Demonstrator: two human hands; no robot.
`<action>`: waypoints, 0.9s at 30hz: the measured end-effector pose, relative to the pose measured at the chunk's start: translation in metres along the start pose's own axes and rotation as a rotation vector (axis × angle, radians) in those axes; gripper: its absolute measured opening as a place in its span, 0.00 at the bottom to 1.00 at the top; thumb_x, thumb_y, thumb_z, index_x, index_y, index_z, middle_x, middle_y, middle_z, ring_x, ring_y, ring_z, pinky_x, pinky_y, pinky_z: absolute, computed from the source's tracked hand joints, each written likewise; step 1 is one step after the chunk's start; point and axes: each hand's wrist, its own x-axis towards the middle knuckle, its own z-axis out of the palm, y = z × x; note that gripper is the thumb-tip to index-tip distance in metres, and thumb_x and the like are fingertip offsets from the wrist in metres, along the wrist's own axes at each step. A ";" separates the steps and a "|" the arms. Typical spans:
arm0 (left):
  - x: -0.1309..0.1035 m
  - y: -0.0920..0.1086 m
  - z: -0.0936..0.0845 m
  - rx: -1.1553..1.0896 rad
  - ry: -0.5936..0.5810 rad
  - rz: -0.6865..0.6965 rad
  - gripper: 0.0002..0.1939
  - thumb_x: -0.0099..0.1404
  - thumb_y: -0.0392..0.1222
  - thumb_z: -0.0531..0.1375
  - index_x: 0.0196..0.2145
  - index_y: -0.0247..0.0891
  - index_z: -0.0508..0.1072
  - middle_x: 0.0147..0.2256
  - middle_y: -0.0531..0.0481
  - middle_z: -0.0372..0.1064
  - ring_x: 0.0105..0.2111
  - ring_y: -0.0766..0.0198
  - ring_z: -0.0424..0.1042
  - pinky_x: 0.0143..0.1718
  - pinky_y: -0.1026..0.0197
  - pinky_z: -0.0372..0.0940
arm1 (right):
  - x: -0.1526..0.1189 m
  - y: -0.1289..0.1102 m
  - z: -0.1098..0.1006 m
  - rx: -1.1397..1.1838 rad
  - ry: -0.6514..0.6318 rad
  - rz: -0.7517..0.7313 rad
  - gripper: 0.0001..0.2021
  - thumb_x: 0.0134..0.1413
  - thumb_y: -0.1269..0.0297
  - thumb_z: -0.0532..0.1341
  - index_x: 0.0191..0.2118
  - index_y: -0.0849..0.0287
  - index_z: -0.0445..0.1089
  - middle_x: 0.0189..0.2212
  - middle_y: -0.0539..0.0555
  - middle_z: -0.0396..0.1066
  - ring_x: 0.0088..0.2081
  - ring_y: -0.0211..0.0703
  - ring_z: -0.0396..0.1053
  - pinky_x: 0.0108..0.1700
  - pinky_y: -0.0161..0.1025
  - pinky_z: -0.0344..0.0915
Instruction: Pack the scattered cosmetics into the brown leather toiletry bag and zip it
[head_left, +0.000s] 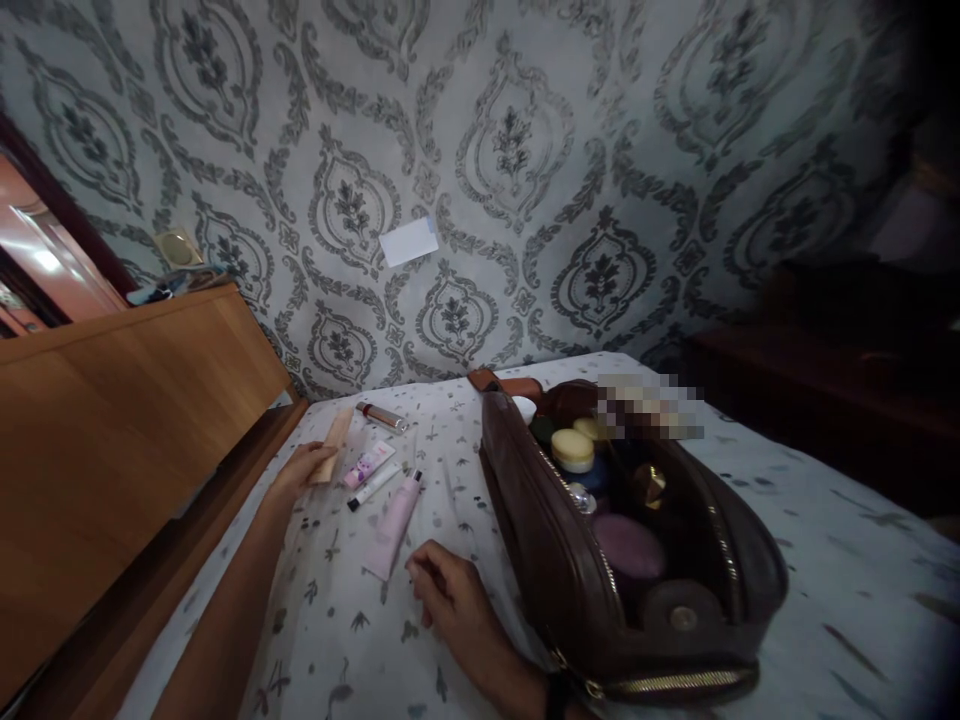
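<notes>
Wooden panelling [135,430] slants along the far left beside the patterned bedsheet [330,640]. Next to it the person's left forearm reaches up and forward, nearly straight, palm down, ending in the left hand [309,462], whose fingers are closed over the near part of a peach tube [341,432] at the left end of a loose group of cosmetics. Just beside it lies a small tube [370,464] with pink and purple print, its lettering too small to read; a thin white tube [373,488] with a black end bears faint marks, equally illegible. Behind them rests a slim brownish container [381,416], and nearer the person a lilac tube [394,525] slants, its dark cap pointing away. Above, a pale card [409,242] on the wallpaper shows no legible writing. Right of the lilac tube, the right hand [450,590] is loosely curled, wrist angled inward above a dark band [556,693]; its palm is hidden, so whether it grips anything cannot be told. Farther right stands an unzipped brown bag [540,520], holding a yellow-lidded jar [572,448] and a purple rounded item [630,547].
</notes>
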 end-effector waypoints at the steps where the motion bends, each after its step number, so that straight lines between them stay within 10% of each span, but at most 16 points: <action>1: -0.008 0.002 0.000 -0.061 -0.044 0.028 0.23 0.42 0.51 0.68 0.34 0.37 0.71 0.27 0.51 0.71 0.27 0.60 0.72 0.27 0.62 0.65 | 0.000 0.001 0.000 0.003 -0.002 0.002 0.16 0.62 0.50 0.54 0.29 0.56 0.60 0.23 0.46 0.60 0.22 0.34 0.60 0.23 0.31 0.56; 14: -0.161 0.026 0.073 -0.529 -0.529 0.112 0.30 0.40 0.43 0.74 0.44 0.40 0.74 0.34 0.50 0.73 0.33 0.59 0.72 0.34 0.60 0.70 | -0.007 -0.012 0.005 0.245 -0.103 -0.013 0.23 0.54 0.53 0.64 0.52 0.57 0.64 0.37 0.51 0.67 0.29 0.36 0.69 0.28 0.32 0.67; 20: -0.169 0.033 0.078 -0.353 -0.339 0.155 0.29 0.38 0.59 0.73 0.34 0.39 0.76 0.33 0.44 0.75 0.34 0.49 0.74 0.35 0.53 0.71 | -0.006 -0.010 0.008 0.225 -0.050 0.043 0.14 0.56 0.56 0.62 0.43 0.59 0.68 0.30 0.47 0.66 0.24 0.33 0.64 0.26 0.30 0.64; 27: -0.177 0.078 0.066 0.051 -0.024 0.544 0.28 0.46 0.60 0.68 0.41 0.43 0.74 0.34 0.50 0.73 0.35 0.52 0.74 0.32 0.56 0.71 | -0.008 -0.011 0.002 0.105 0.100 -0.023 0.07 0.58 0.61 0.61 0.34 0.59 0.68 0.27 0.46 0.61 0.28 0.35 0.60 0.28 0.29 0.59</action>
